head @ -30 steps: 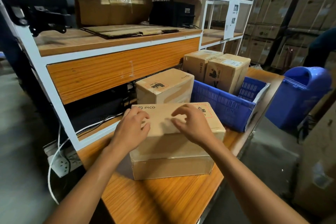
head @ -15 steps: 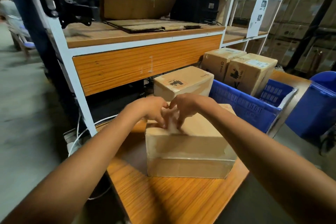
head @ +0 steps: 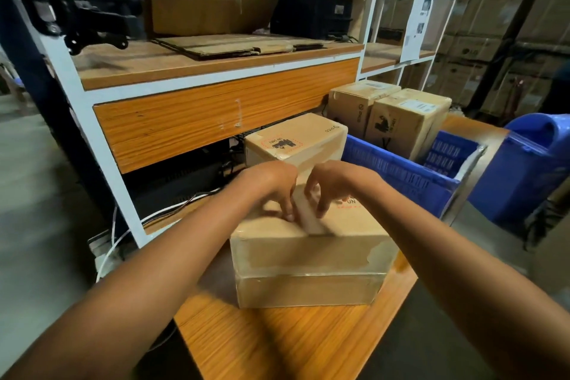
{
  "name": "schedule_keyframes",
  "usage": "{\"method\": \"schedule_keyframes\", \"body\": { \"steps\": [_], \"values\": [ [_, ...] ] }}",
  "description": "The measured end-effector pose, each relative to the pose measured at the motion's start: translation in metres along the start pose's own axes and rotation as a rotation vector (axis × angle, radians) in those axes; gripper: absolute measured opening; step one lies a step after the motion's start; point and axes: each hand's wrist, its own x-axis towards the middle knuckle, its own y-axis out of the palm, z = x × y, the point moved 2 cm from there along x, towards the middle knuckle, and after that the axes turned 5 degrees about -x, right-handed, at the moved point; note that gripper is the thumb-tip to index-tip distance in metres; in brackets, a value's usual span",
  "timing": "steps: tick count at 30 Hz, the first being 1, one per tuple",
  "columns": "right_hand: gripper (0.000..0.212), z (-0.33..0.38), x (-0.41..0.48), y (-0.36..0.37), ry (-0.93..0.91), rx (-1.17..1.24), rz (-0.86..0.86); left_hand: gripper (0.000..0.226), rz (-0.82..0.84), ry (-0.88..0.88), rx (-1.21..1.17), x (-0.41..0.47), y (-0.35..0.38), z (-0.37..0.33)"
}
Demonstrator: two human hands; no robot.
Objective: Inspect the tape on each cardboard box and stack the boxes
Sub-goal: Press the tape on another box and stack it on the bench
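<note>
A taped cardboard box (head: 308, 256) stands on the wooden table (head: 277, 342) right in front of me. A pale tape strip (head: 310, 220) runs across its top. My left hand (head: 271, 182) and my right hand (head: 336, 182) sit close together on the top, bent fingertips pressing down on either side of the strip. Neither hand grips the box. A second box (head: 296, 142) with a red-framed label stands just behind the near one. Two more boxes (head: 357, 102) (head: 407, 120) stand upright in a blue crate (head: 394, 170) to the right.
A white-framed shelf with an orange front panel (head: 216, 114) rises directly behind the boxes. A blue bin (head: 530, 163) stands past the table's right edge. White cables and a power strip (head: 105, 253) hang at the left. Stacked cartons fill the far right.
My hands slid from apart on the box top to close together at its middle tape strip. My view shifted nearer and to the left.
</note>
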Motion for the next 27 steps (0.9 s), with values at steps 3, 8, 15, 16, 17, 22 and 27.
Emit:
{"method": "schedule_keyframes", "body": {
  "steps": [3, 8, 15, 16, 17, 22, 27],
  "values": [
    [0.057, -0.004, -0.003, 0.001, -0.011, 0.019, -0.006, 0.059, 0.019, 0.007, 0.016, 0.0, -0.001, 0.003],
    [0.07, -0.044, -0.011, 0.006, 0.067, 0.015, 0.051, 0.057, -0.046, 0.092, -0.07, 0.003, 0.012, 0.005],
    [0.054, -0.052, -0.033, 0.017, 0.08, 0.069, -0.038, 0.053, -0.228, 0.186, -0.01, -0.012, 0.036, 0.002],
    [0.049, -0.052, -0.041, 0.022, 0.09, 0.058, -0.059, 0.048, -0.308, 0.205, -0.019, -0.018, 0.039, 0.003],
    [0.044, -0.053, -0.047, 0.028, 0.104, 0.048, -0.085, 0.04, -0.398, 0.205, -0.03, -0.021, 0.041, 0.005],
    [0.034, -0.045, -0.066, 0.048, 0.155, 0.018, -0.192, 0.046, -0.554, 0.135, -0.042, -0.028, 0.059, 0.01],
    [0.014, -0.026, -0.081, 0.062, 0.248, 0.08, -0.389, 0.026, -0.791, 0.103, -0.09, -0.039, 0.083, 0.011]
  ]
}}
